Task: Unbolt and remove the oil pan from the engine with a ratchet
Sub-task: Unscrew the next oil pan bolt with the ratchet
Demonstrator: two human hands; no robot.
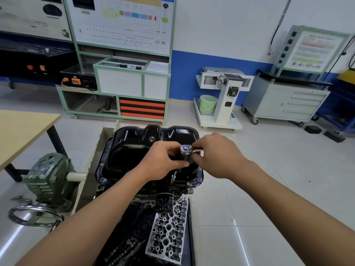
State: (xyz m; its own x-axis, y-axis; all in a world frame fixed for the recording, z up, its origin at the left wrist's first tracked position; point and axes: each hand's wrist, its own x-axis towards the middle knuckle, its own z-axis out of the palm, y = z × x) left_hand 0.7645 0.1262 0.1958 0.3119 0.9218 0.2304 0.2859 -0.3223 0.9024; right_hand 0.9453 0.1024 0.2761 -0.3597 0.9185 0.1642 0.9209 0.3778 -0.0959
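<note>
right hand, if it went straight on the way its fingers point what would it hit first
Most likely the silver metal ratchet head, which the right hand seems to touch; just beyond is the left hand.

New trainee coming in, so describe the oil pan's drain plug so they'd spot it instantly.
Find the black oil pan at centre frame, atop the engine. On its far side, just beyond the left hand gripping the ratchet, sits the drain plug: one grey hex head alone on the wall, unlike the flange bolts.
</note>
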